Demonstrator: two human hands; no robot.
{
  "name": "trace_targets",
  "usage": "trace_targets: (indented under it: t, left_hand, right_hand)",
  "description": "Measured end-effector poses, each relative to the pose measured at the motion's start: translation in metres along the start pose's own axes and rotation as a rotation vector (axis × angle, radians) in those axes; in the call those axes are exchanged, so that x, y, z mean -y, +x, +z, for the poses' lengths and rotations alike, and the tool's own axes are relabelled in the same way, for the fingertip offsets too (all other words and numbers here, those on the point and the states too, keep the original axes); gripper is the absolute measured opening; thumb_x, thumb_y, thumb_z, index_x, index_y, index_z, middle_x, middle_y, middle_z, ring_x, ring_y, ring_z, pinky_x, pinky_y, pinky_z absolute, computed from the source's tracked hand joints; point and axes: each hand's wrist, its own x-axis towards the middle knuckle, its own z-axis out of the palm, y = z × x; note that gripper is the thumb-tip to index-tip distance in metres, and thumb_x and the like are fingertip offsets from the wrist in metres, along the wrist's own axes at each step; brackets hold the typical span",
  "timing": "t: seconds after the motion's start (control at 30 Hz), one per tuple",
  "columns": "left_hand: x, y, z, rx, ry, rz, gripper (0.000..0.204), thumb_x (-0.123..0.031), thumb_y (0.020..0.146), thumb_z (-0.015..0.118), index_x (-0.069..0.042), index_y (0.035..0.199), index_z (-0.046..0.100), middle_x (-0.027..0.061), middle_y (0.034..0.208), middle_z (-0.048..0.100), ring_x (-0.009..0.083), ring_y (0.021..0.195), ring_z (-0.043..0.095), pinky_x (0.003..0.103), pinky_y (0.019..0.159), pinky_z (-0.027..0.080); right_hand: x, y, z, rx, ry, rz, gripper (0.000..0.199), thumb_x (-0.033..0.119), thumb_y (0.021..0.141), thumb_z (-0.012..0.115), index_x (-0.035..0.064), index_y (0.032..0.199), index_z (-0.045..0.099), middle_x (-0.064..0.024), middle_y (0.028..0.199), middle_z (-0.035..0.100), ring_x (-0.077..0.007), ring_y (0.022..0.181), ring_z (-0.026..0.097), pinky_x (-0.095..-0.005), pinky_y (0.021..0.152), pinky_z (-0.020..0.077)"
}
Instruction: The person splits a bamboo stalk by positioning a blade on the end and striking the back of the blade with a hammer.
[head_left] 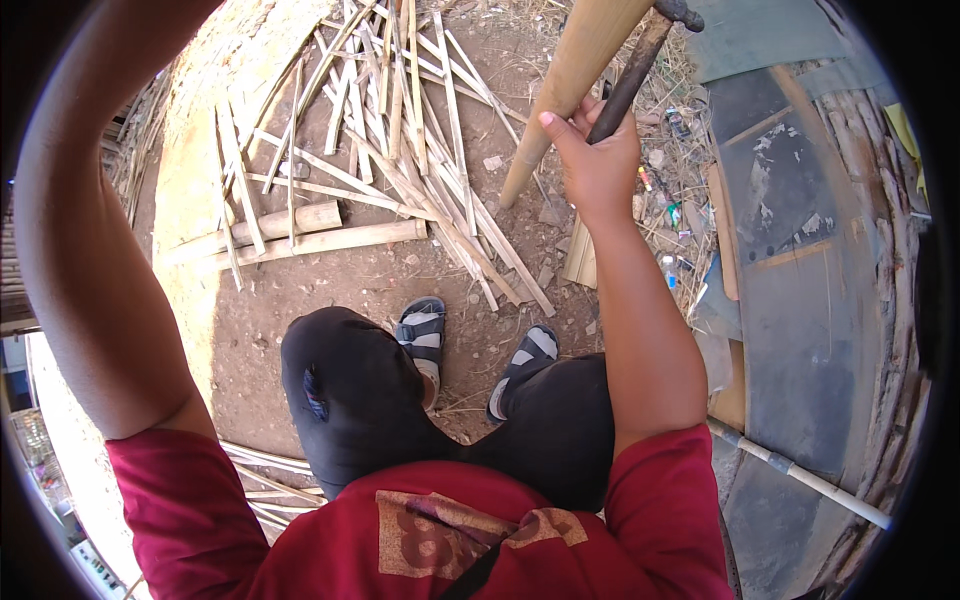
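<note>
Head view, looking straight down: the right hand [597, 160] is wrapped tight around the dark handle of a hammer [640, 65], thumb up along the shaft, the metal head raised up near the top edge of the picture. Just beside that fist stands a thick bamboo pole [560, 95], leaning, its lower end down on the dirt ground [400, 275] and its top running out of the picture. The left arm sweeps up along the left side and the left hand is out of sight above the frame, so its grip cannot be told; it may well be steadying the pole higher up.

Judging by the raised hammer, this is the striking stage, working on the pole. A next blow would call for a steady pole and a clean line past the fingers.

Below, two feet in grey strapped sandals [425, 330] stand on the dirt, black trousers and a red shirt nearest the camera. Beyond them lies a scatter of split bamboo strips [420, 150] and two whole bamboo lengths [320, 240]. To the right, dark weathered sheets [800, 250] and a white pipe [800, 475].
</note>
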Motion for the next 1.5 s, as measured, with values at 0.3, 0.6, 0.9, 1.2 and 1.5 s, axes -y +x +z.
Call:
trace_targets:
  t: [0.3, 0.6, 0.9, 1.2, 1.5]
  left_hand:
    - [0.029, 0.006, 0.005, 0.062, 0.061, -0.015, 0.036, -0.008, 0.089, 0.063, -0.012, 0.125, 0.065, 0.0223, 0.089, 0.072, 0.0413, 0.086, 0.07, 0.052, 0.078, 0.055]
    - [0.005, -0.014, -0.017, 0.108, 0.113, -0.192, 0.025, -0.009, 0.088, 0.062, -0.007, 0.113, 0.066, 0.0213, 0.088, 0.071, 0.041, 0.085, 0.07, 0.052, 0.078, 0.055]
    - [0.004, -0.025, -0.011, 0.103, 0.052, -0.156, 0.021, -0.01, 0.087, 0.062, -0.006, 0.108, 0.065, 0.0231, 0.086, 0.071, 0.0427, 0.085, 0.069, 0.053, 0.078, 0.054]
    - [0.012, -0.023, -0.012, 0.129, 0.075, -0.155, 0.016, -0.01, 0.087, 0.063, -0.007, 0.102, 0.064, 0.0213, 0.086, 0.071, 0.0426, 0.084, 0.069, 0.053, 0.077, 0.055]
    - [-0.006, -0.019, -0.028, 0.187, 0.004, -0.068, 0.028, -0.023, 0.086, 0.076, -0.004, 0.101, 0.06, 0.021, 0.082, 0.07, 0.0436, 0.082, 0.068, 0.054, 0.076, 0.053]
  right_hand:
    - [0.103, -0.066, -0.069, -0.187, -0.381, 0.118, 0.032, 0.033, 0.103, 0.065, 0.0019, 0.103, 0.059, -0.0005, 0.074, 0.059, -0.007, 0.054, 0.053, -0.0262, 0.045, 0.0426]
    - [0.304, -0.091, -0.063, -0.133, -0.849, -0.497, 0.038, 0.035, 0.109, 0.052, -0.0003, 0.114, 0.063, -0.0109, 0.069, 0.06, -0.0216, 0.06, 0.062, -0.0376, 0.057, 0.0479]
    - [0.347, -0.063, -0.065, -0.168, -1.19, -0.413, 0.043, 0.038, 0.107, 0.051, -0.0015, 0.097, 0.064, -0.0234, 0.079, 0.067, -0.0462, 0.077, 0.065, -0.0519, 0.07, 0.0483]
    - [0.344, -0.073, -0.08, 0.024, -1.261, -0.286, 0.045, 0.04, 0.107, 0.053, -0.0029, 0.098, 0.063, -0.0175, 0.07, 0.06, -0.032, 0.066, 0.061, -0.0431, 0.065, 0.0458]
    - [0.325, -0.079, -0.08, -0.077, -0.886, -0.257, 0.041, 0.038, 0.108, 0.054, -0.0016, 0.103, 0.064, -0.0061, 0.067, 0.056, -0.0158, 0.064, 0.055, -0.0355, 0.061, 0.0433]
